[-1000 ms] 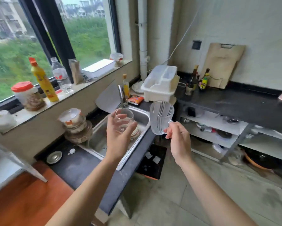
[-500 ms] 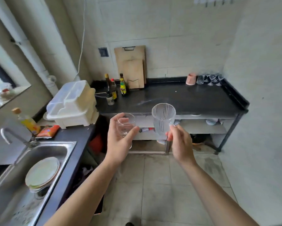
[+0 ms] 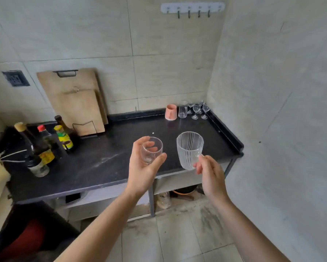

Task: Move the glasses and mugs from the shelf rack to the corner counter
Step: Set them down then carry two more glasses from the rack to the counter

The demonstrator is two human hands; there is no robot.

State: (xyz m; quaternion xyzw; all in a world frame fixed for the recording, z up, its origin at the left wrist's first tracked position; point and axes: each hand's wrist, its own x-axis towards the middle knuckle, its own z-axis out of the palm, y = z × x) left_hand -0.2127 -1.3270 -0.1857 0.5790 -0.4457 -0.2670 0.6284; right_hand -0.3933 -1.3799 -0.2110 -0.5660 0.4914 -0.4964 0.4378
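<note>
My left hand is wrapped around a small clear glass, held upright above the black corner counter. My right hand grips the handle of a taller frosted glass mug with white stripes, just right of the small glass. At the counter's far right corner stand a pink mug, a clear tumbler and several small stemmed glasses.
Sauce bottles crowd the counter's left end. Two wooden cutting boards lean on the back wall. A raised lip runs along the counter's right edge by the side wall. Shelves and a pan sit under the counter; tiled floor lies below me.
The view has swung from the window and sink to the corner counter, which is now much closer. Both hands still carry the same glass and mug.
</note>
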